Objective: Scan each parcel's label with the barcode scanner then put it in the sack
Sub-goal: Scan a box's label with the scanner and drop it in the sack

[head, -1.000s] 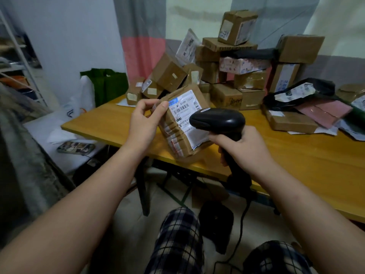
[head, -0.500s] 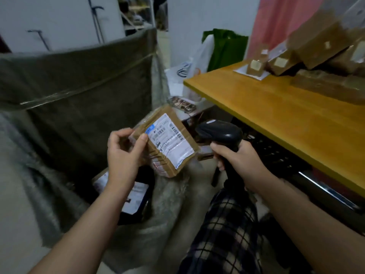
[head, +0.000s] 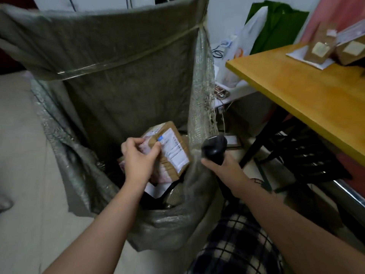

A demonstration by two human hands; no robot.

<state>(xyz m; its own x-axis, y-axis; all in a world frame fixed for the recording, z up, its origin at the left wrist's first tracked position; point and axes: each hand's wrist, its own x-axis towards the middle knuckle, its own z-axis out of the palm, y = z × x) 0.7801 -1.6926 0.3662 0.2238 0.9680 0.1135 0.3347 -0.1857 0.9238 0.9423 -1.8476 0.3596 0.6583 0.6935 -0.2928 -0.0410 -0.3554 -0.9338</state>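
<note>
The parcel (head: pixel 169 153) was a brown cardboard box banded with clear tape, its upper face bearing a white printed label with a blue corner mark. The left hand (head: pixel 138 158) pinched one end, thumb and fingers curled onto it, holding it within the open mouth of the grey woven sack (head: pixel 118 66), above other parcels (head: pixel 174 193). The right hand (head: pixel 224 168) was wrapped round the black barcode scanner (head: pixel 214 148), beside the sack's rim. A yellow wooden table (head: pixel 296 91) carrying small boxes (head: pixel 318 49) stood to the right, with a green bag (head: pixel 276 26) behind it.
</note>
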